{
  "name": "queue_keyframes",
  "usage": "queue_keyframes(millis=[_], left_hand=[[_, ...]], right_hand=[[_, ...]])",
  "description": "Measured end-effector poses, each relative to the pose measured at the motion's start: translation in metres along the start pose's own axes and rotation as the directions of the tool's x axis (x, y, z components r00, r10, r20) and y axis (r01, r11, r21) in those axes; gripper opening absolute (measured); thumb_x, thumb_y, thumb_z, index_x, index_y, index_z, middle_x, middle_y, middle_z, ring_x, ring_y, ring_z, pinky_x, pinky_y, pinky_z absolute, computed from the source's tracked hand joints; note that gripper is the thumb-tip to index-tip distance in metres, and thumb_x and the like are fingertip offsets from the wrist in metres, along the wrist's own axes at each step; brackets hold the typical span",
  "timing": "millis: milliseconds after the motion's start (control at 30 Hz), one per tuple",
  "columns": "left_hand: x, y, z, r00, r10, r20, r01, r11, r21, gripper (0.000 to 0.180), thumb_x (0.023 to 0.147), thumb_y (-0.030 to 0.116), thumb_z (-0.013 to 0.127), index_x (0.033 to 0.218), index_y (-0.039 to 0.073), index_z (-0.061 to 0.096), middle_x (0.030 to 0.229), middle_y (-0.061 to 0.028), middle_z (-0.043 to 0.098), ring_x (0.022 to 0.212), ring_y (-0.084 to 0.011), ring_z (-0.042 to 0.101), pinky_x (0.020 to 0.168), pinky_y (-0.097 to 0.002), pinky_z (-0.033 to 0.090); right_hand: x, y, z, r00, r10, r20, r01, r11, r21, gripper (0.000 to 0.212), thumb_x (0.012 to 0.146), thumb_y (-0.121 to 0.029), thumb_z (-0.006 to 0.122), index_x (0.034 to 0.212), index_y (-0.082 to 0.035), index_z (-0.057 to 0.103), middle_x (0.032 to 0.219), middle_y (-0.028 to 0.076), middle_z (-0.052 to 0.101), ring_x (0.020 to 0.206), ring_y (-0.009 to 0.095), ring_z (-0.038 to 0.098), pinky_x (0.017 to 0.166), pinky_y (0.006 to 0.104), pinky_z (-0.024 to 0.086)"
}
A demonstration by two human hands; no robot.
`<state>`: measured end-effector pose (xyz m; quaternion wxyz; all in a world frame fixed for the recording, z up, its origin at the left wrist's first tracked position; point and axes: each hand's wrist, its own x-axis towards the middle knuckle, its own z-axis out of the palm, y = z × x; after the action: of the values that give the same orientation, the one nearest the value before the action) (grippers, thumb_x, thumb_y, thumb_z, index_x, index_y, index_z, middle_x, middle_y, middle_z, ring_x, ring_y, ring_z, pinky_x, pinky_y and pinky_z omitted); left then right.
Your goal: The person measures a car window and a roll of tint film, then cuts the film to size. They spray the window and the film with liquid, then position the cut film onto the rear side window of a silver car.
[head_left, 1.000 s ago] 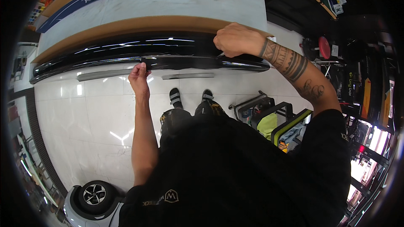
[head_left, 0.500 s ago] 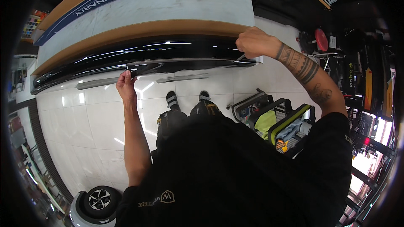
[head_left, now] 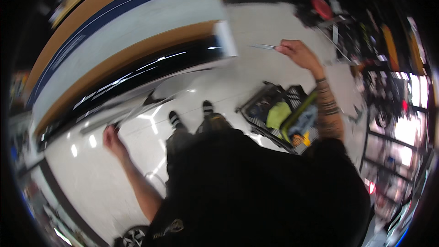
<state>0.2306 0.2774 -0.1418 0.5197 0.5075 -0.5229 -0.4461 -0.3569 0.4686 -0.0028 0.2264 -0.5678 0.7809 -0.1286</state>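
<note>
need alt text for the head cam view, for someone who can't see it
Seen from above, a person in black stands on a glossy white floor, left hand pinching the end of a long thin clear strip beside a long glossy black panel. The raised right hand holds a slim metal tool above an open tool bag.

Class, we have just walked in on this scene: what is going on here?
A person in dark clothes stands on a glossy white floor beside a long glossy black panel lying on a workbench. The left hand pinches a thin clear strip near the panel's edge. The right hand is raised, holding a slim metal tool. An open tool bag sits by the feet.
</note>
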Motion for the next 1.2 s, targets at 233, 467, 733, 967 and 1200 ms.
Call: queue_keyframes(millis=[233,467,733,967,1200], left_hand=[[-0.074,0.04,-0.018,0.981,0.185,0.053,-0.191,0.964,0.183,0.021,0.092,0.015,0.053,0.088,-0.006,0.059,0.085,-0.009,0.06,0.08,-0.0149,0.056,0.077,-0.0274,0.046],[-0.094,0.108,-0.088,0.957,0.284,-0.061,-0.234,0.879,0.414,0.019,0.09,0.01,0.052,0.096,-0.006,0.06,0.092,-0.0127,0.062,0.088,-0.0185,0.058,0.082,-0.0307,0.046],[-0.12,0.183,-0.198,0.851,0.523,-0.05,-0.513,0.806,-0.296,0.022,0.091,0.023,0.055,0.089,0.002,0.051,0.084,-0.0105,0.052,0.088,-0.0239,0.049,0.073,-0.0349,0.042],[-0.152,0.223,-0.27,0.839,0.523,-0.151,-0.522,0.692,-0.499,0.018,0.092,0.021,0.053,0.09,0.003,0.05,0.085,-0.0071,0.051,0.092,-0.0218,0.048,0.084,-0.0337,0.038],[-0.184,0.276,-0.287,0.81,0.58,-0.087,-0.545,0.689,-0.478,0.02,0.094,0.022,0.048,0.088,0.003,0.051,0.087,-0.0093,0.057,0.085,-0.0166,0.055,0.081,-0.0288,0.044]], right_hand=[[-0.253,0.129,0.161,0.321,0.556,-0.767,-0.617,0.737,0.277,0.012,0.081,-0.009,0.048,0.086,0.001,0.054,0.072,0.024,0.057,0.072,0.044,0.056,0.059,0.0473,0.042],[-0.404,0.235,0.336,0.729,0.591,-0.345,-0.65,0.756,-0.081,0.027,0.075,-0.013,0.052,0.093,-0.02,0.07,0.09,0.01,0.064,0.078,0.03,0.058,0.068,0.0379,0.048],[-0.294,0.152,0.242,0.868,0.279,-0.412,-0.428,0.84,-0.333,0.027,0.086,-0.02,0.051,0.096,0.003,0.061,0.101,0.018,0.063,0.091,0.033,0.061,0.078,0.0405,0.047],[-0.119,-0.314,0.118,0.765,-0.625,0.156,0.363,0.618,0.697,0.046,0.093,-0.034,0.047,0.122,0.001,0.049,0.107,0.012,0.059,0.096,0.018,0.059,0.084,0.0297,0.046],[-0.085,-0.478,0.139,0.183,-0.726,0.663,0.445,0.662,0.603,0.059,0.085,-0.033,0.061,0.131,-0.004,0.04,0.111,0.014,0.055,0.097,0.019,0.058,0.073,0.0274,0.052]])
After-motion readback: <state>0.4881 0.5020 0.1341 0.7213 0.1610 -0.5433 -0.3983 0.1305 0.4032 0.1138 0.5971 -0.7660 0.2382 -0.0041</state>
